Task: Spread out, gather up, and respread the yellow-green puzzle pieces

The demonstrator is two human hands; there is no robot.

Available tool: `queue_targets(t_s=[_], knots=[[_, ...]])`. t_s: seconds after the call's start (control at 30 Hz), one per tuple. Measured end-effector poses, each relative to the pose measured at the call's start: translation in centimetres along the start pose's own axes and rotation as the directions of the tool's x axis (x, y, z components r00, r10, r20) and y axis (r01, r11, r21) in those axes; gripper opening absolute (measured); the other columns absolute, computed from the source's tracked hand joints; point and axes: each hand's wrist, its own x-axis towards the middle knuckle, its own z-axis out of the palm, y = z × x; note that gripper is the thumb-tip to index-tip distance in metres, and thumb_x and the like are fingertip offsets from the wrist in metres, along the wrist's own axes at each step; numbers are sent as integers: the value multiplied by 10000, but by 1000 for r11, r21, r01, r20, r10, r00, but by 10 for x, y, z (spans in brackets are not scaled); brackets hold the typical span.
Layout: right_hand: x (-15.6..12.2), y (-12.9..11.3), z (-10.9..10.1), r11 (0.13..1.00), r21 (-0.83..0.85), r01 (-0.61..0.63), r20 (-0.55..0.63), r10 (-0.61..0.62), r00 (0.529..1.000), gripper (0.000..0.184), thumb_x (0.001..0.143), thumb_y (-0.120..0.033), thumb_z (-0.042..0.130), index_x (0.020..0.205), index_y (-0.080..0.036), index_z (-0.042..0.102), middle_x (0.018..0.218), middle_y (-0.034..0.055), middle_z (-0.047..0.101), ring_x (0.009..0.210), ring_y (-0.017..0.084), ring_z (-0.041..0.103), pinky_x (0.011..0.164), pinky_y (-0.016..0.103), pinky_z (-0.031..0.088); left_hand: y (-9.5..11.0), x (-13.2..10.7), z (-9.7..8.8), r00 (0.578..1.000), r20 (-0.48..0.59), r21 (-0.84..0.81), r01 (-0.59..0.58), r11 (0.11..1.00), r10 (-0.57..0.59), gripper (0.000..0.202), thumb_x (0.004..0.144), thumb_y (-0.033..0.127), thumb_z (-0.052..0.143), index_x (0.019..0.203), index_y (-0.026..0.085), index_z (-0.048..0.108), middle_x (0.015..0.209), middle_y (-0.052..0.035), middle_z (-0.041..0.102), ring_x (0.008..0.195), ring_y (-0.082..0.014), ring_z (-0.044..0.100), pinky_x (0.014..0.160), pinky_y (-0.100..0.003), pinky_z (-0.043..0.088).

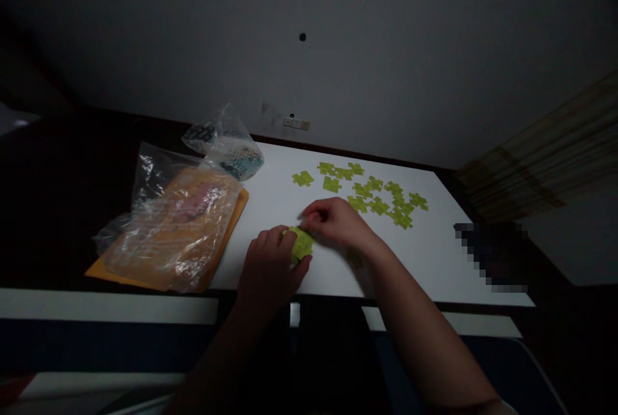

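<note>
A small cluster of joined yellow-green puzzle pieces lies on the white table near its front edge. My left hand curls around the cluster's left side, fingers closed on it. From the right, my right hand presses bent fingers onto the cluster's top edge. Several loose yellow-green puzzle pieces lie scattered behind my hands toward the far right of the table.
An orange envelope under a crumpled clear plastic bag lies at the table's left end. A second clear bag with small dark items sits behind it. A grey wall with a socket stands behind; a blurred patch covers the right edge.
</note>
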Motion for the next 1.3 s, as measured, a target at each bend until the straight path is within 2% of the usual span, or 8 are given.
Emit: queue_targets(t_s=[0.13,0.3,0.63,0.8,0.97,1.07,1.17,1.3], knots=[[37,22,-31,913,-406,-29,-250,-80,965,349,1002,-256,661,1307,-199,822,1260,166,830,1096,310,737,1019,485,555,-1,1,-3,1000,4,-17,0,1000,0,318,937,334,840,1164,208,656,1296,-140,748,1117,-363,680,931,-544,590],[52,46,-38,748,-662,-49,-210,-123,970,354,1039,-252,648,1361,-185,779,1394,212,776,1378,406,608,1151,566,468,-2,0,-3,1000,-18,-22,-18,1000,17,369,902,358,880,1164,213,665,1366,-155,751,1140,-370,690,940,-555,596],[21,35,-35,909,-417,-22,-155,-47,987,732,784,-256,886,1492,-219,705,1364,187,734,1160,321,718,1024,435,553,-2,3,-1,1000,-8,-27,-17,999,17,259,952,322,807,1129,238,637,1291,-119,776,1085,-346,686,899,-534,575],[12,10,-38,966,-256,28,-80,-51,995,184,911,-283,767,1068,-245,855,1027,84,827,935,259,738,892,408,542,-2,3,0,1000,-25,-46,17,999,-18,332,929,334,817,1170,238,609,1204,-109,778,1041,-338,702,863,-519,582],[-6,-23,-16,990,110,85,111,-97,989,197,1004,-407,726,1109,-268,819,801,-5,724,718,185,617,695,334,480,0,0,2,991,-120,-43,62,997,-67,508,931,370,818,1332,221,544,1106,-108,744,979,-318,714,838,-486,600],[-12,-31,6,975,-25,223,157,-216,964,32,942,-288,824,941,-277,794,889,1,725,886,205,650,850,361,517,0,-2,3,987,-158,-36,16,999,-21,488,950,338,777,1344,213,519,1157,-124,742,1005,-328,718,865,-503,608],[-13,-27,21,946,-110,305,115,-292,949,148,880,-230,906,864,-269,765,1064,31,720,1081,233,650,995,397,523,0,-3,3,991,-135,-47,-19,999,13,472,963,321,762,1350,203,518,1212,-134,749,1056,-341,717,903,-519,612],[-12,-18,14,942,-45,331,165,-320,933,104,931,-252,872,883,-245,780,1057,40,704,1010,209,672,918,363,542,0,0,0,996,-85,-41,-41,998,37,437,960,301,776,1323,206,552,1243,-125,763,1082,-339,715,919,-522,614]])
